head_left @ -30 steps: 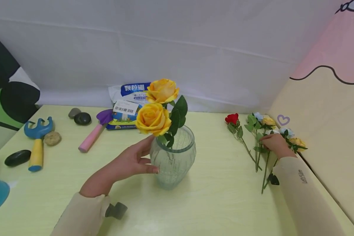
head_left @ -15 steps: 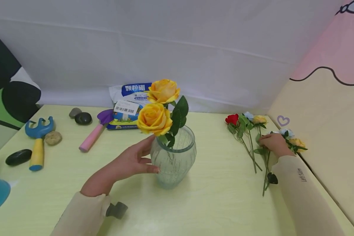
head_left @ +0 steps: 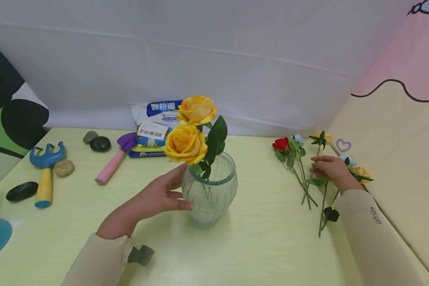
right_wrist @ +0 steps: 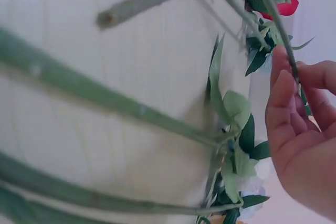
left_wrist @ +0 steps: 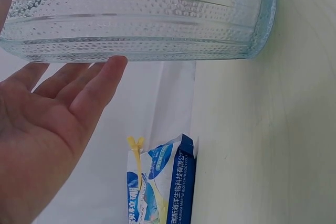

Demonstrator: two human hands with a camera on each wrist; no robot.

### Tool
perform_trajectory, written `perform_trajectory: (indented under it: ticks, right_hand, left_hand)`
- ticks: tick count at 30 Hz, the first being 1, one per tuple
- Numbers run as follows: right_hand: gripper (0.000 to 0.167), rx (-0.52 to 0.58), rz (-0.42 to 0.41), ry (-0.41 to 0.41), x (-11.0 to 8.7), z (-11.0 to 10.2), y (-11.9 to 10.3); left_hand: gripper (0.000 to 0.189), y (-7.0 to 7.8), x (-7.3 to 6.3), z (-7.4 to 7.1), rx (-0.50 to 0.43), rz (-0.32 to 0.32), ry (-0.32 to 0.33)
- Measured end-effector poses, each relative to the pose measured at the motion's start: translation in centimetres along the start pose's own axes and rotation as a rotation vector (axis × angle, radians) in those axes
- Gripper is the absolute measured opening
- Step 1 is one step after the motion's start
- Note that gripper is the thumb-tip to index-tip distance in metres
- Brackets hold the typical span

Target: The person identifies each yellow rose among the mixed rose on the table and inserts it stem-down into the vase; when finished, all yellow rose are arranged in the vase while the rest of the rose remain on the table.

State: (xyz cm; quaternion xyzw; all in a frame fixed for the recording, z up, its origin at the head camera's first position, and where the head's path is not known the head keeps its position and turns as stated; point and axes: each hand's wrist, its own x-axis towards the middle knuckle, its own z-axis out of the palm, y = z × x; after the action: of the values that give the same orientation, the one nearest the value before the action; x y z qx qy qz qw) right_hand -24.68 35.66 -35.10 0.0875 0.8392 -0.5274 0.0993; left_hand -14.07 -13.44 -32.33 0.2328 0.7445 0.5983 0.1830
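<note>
A ribbed clear glass vase stands upright mid-table with two yellow roses in it. My left hand holds the vase from its left side, thumb in front and other fingers partly hidden behind; the left wrist view shows the fingers against the glass. At the right, my right hand pinches the thin green stem of a pale yellow rose. Beside it lie a red rose and a light blue flower. More blue and yellow flowers lie partly behind the right wrist.
Along the left are a blue hand fork with a yellow handle, a purple and pink trowel and several stones. A blue and white bag leans at the back. A panel borders the table's right side.
My right hand has parted the pale yellow rose from the blue flower and lifted its stem slightly, its bloom shifting right and back. The left hand and vase stay put.
</note>
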Motion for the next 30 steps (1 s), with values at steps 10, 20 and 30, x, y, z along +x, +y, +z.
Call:
perform_trajectory:
  ticks: [10,20,30]
  right_hand:
    - [0.050,0.161,-0.061,0.034,-0.3,1.6,-2.3]
    - [0.061,0.290,-0.094,0.020,-0.7,3.8,-5.7]
    - [0.033,0.502,-0.242,-0.022,-3.1,6.5,-11.6]
  left_hand:
    - [0.098,0.0,0.0,0.0,0.005,0.005,0.001]
    - [0.097,-0.1,-0.1,-0.1,-0.003,0.007,-0.008]
    - [0.098,-0.1,0.1,-0.1,-0.014,0.002,-0.008]
